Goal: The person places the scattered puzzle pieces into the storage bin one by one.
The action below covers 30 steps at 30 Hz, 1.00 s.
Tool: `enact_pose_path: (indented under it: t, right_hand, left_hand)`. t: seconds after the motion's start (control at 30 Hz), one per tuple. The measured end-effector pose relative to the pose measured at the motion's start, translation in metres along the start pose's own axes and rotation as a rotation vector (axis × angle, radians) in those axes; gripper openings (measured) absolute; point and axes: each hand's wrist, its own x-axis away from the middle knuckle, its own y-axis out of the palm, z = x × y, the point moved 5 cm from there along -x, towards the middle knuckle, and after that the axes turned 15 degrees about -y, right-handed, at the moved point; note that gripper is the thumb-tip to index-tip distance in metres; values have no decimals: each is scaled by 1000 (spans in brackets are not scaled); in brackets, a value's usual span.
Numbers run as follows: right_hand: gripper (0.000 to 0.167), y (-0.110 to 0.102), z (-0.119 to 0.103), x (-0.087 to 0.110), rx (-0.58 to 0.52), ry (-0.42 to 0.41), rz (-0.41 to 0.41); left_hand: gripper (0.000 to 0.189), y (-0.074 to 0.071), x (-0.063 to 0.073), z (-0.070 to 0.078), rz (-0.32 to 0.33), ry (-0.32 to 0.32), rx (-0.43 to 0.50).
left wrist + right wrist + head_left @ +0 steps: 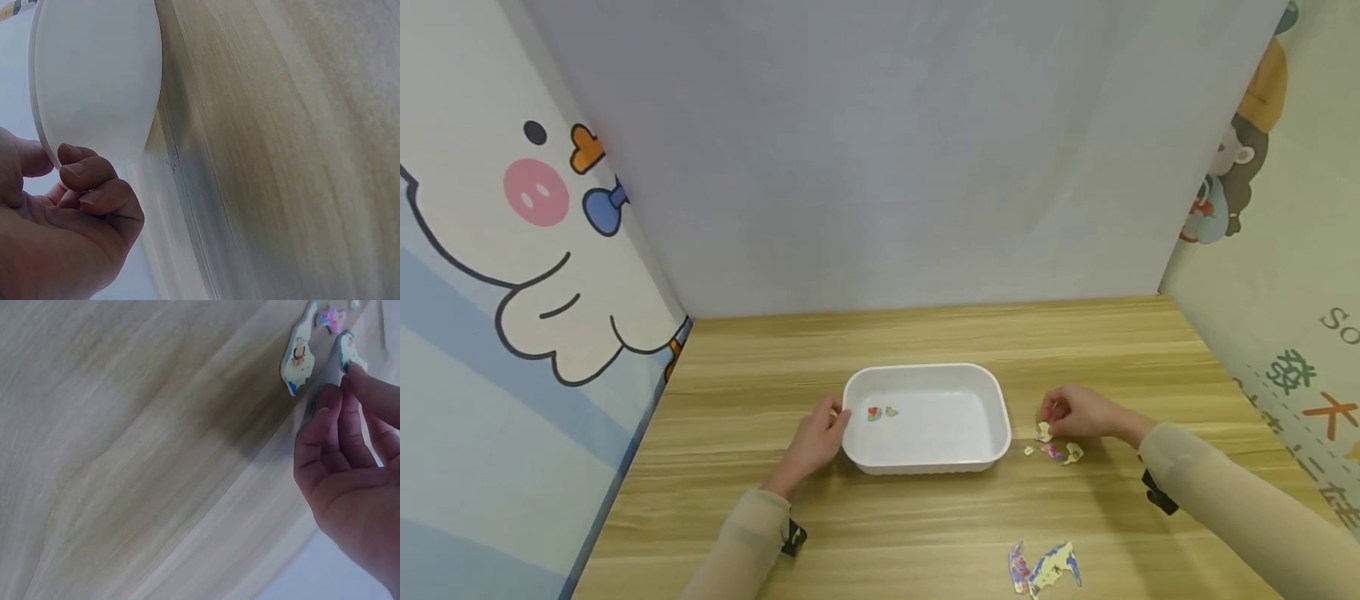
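My left hand [815,435] grips the left rim of a white rectangular tray [925,467]; in the left wrist view the thumb lies over the rim and curled fingers press the outer wall [97,81]. To the right of the tray, my right hand [1078,414] pinches a small cream, irregular flat piece [347,350] between thumb and fingertip, low over the table. Beside it lie a pink-and-purple piece [1051,451], a longer cream piece [299,359] with a small printed figure, and a tiny cream bit [1028,451].
Inside the tray, towards its left side, lie a red-and-green piece [874,414] and a pale green one [891,412]. Nearer the front of the wooden table [880,542] are a purple piece [1018,568] and a larger cream-and-blue one [1051,567]. A pale wall [880,167] stands behind.
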Motion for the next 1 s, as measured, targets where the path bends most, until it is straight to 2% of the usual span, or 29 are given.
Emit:
enact_pose_path:
  t: [0.07, 0.27, 0.37, 0.5, 0.67, 1.0]
  right_hand:
    - [10, -1, 0, 0, -37, 10, -11]
    - [5, -8, -4, -1, -13, 19, -20]
    - [6, -15, -9, -4, -50, 27, -28]
    - [6, -24, -19, -11, -105, 6, -42]
    - [4, -36, -31, -24, -71, -28, -25]
    - [8, -46, -46, -39, -61, 59, -38]
  left_hand:
    - [13, 0, 0, 0, -2, -7, -2]
    - [13, 1, 0, 0, -10, -25, -1]
    - [13, 1, -1, -1, -8, -27, 1]
    - [13, 2, -2, -2, -9, -33, 7]
    - [14, 1, -4, -1, -8, -28, 5]
    - [14, 1, -4, -3, -15, -36, 5]
